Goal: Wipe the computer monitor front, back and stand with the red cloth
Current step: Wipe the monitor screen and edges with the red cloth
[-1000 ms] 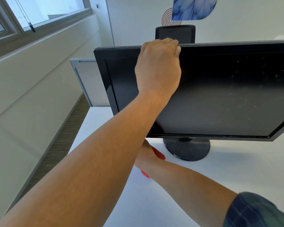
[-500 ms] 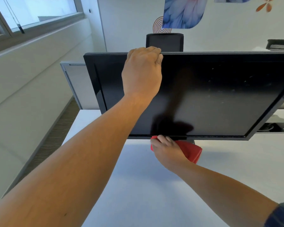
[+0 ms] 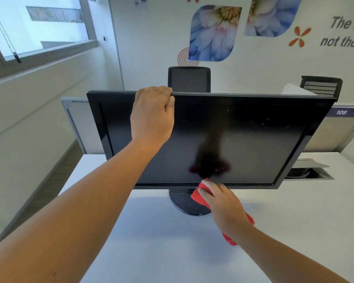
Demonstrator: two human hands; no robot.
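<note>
monitor (image 3: 253,139) is stood at the far edge of the desk (image 3: 151,242), long axis left-right | its top is gripped by the left hand (image 3: 151,115) | red cloth (image 3: 198,196) is clutched in the right hand (image 3: 223,203) at the bottom bezel — screen just above, stand (image 3: 182,203) behind

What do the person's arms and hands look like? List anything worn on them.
Nothing worn shows. The bare left hand and bare right hand have no glove or wristwatch. Both forearms are uncovered to the picture's edge, with no sleeve in view. The left fingertips are hidden, so rings there cannot be ruled out.
</note>
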